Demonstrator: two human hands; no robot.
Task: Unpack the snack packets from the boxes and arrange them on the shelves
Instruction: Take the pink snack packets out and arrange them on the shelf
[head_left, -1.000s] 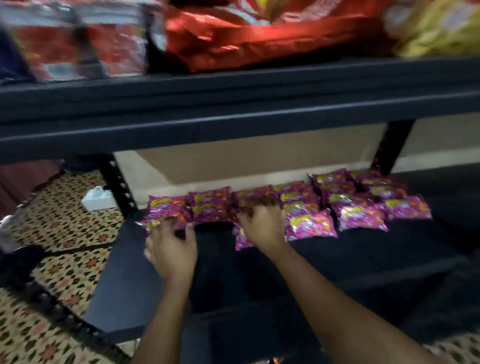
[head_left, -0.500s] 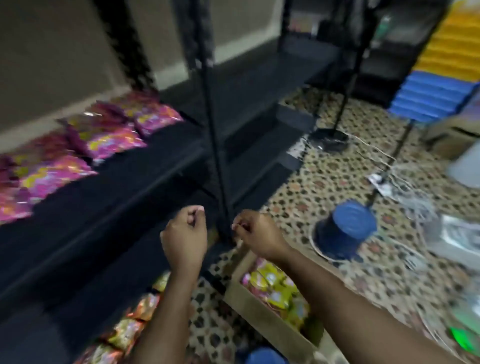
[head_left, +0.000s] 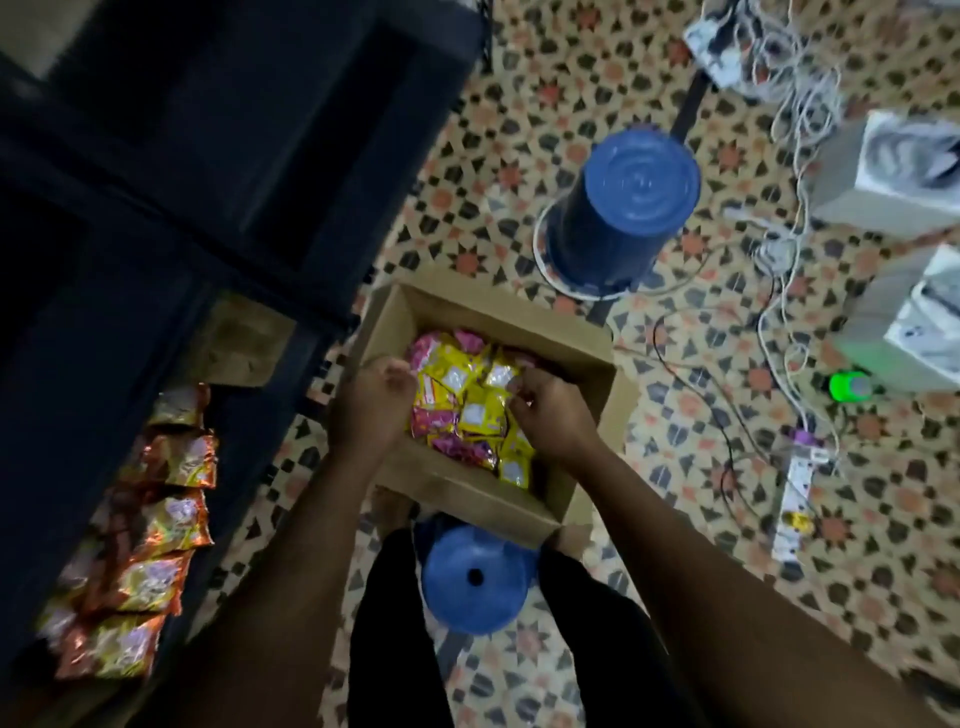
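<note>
An open cardboard box (head_left: 597, 384) sits on the patterned floor in front of me, partly filled with yellow and pink snack packets (head_left: 470, 415). Both my hands are down inside it. My left hand (head_left: 369, 410) is curled at the left edge of the pile, against a pink packet; whether it holds one is unclear. The fingers of my right hand (head_left: 550, 415) curl onto a yellow packet at the right of the pile. The dark shelf unit (head_left: 234, 156) stands to the left, with a row of orange-gold packets (head_left: 166, 519) on its low shelf.
A blue upturned bucket (head_left: 623, 208) stands beyond the box, and a blue stool (head_left: 472, 582) sits between my legs. Tangled cables, a power strip (head_left: 795, 493), white boxes (head_left: 898, 171) and a green object (head_left: 849, 385) lie on the floor to the right.
My view swung from the shelf of pink packets down to the floor. Both hands left the shelf, passed by as empty fists, and now reach into the box.
</note>
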